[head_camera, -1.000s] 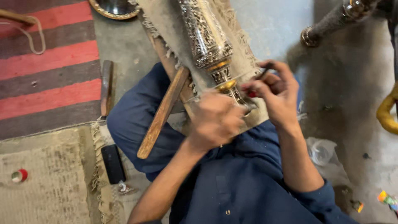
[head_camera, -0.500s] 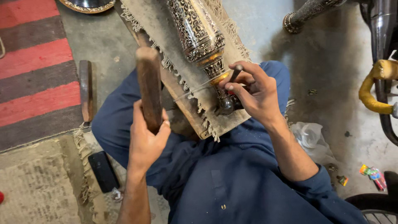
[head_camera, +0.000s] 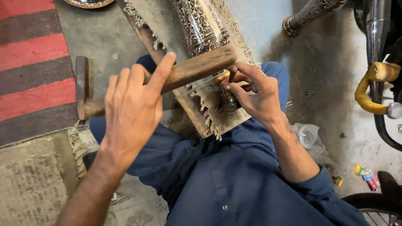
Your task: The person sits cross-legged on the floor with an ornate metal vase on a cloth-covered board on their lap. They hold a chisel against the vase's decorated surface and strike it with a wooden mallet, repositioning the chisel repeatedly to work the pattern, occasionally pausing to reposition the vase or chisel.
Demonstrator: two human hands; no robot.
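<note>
Head view: concrete floor (head_camera: 335,83), striped rug (head_camera: 33,75) beyond left hand (head_camera: 132,109), which grips mallet (head_camera: 197,69). Right hand (head_camera: 255,94) pinches punch (head_camera: 233,72) on engraved vessel (head_camera: 201,25); tip hidden, vessel top cut off.

Even daylight, soft shadows, mostly sharp.
Left hand (head_camera: 130,109) and wooden mallet (head_camera: 184,71) slightly motion-blurred; dark shadow on concrete floor (head_camera: 331,62) upper right; mild glare off engraved metal vase (head_camera: 201,23).
</note>
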